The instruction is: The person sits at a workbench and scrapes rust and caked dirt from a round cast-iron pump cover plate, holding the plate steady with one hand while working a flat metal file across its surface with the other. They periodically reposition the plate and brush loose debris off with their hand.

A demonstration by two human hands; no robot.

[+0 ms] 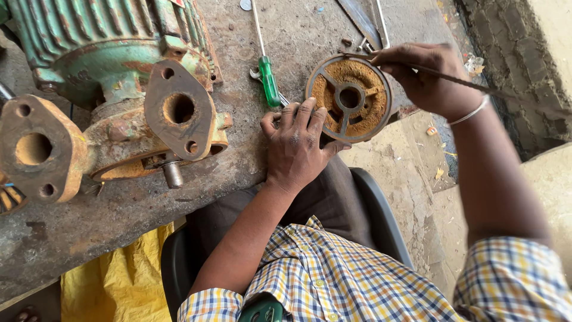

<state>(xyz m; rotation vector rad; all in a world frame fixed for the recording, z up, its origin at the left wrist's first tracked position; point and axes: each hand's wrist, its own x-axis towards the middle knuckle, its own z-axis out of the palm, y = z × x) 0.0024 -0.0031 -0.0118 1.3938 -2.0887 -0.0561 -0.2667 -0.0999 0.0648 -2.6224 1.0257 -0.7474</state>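
Head view: left hand [296, 149] steadies rusty disc [349, 98] (grip closed), right hand [422, 74] pinches blade [471, 84].

A round, rust-caked metal disc [349, 98] with a central hub and spokes stands tilted on the bench [286, 36] edge; a thin blade [471, 84] crosses its upper rim.

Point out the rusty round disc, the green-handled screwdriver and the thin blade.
rusty round disc [326, 90]: head view, on its rust-caked face.
green-handled screwdriver [269, 82]: head view, on the green handle.
thin blade [459, 81]: head view, mid-length, beside the wrist.
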